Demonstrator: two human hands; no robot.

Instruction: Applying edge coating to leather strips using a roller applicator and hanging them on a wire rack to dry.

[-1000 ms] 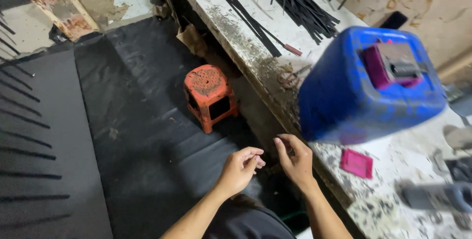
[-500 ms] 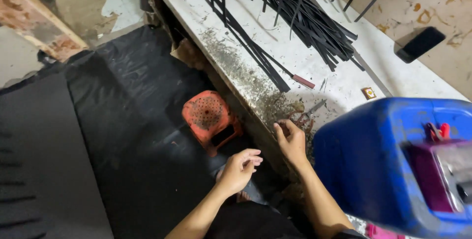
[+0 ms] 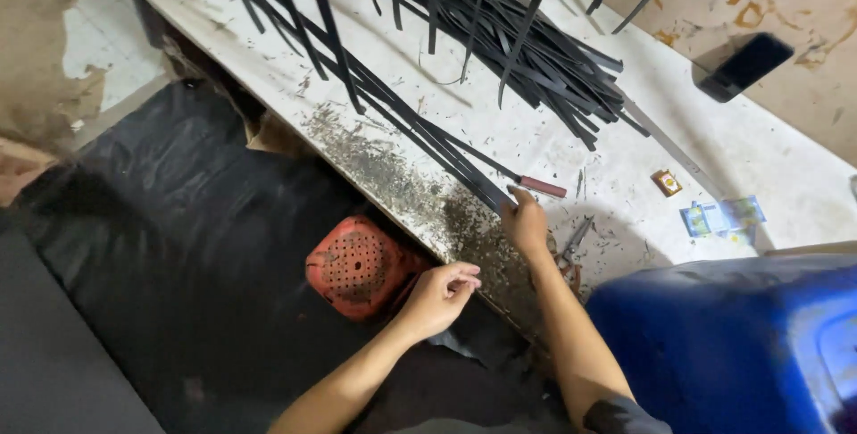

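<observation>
My right hand (image 3: 527,224) reaches onto the dirty white worktable (image 3: 625,157). Its fingertips close on the near ends of long black strips (image 3: 420,130) that run diagonally across the top. A knife with a reddish handle (image 3: 542,187) lies just beyond the fingers. My left hand (image 3: 442,296) hovers below the table edge with its fingers curled and nothing visible in it, next to an orange plastic stool (image 3: 357,264). A large heap of black strips (image 3: 527,50) lies farther back on the table.
A blue plastic jerrycan (image 3: 741,345) fills the lower right. Scissors (image 3: 571,245) lie by my right wrist. A small orange packet (image 3: 667,182), blue-green paper notes (image 3: 723,216) and a dark phone (image 3: 745,63) sit on the table. Black sheeting (image 3: 178,246) covers the floor.
My right hand rose from in front of me onto the table and reached the strip ends. The view swung up over the tabletop. My left hand stayed low by the stool.
</observation>
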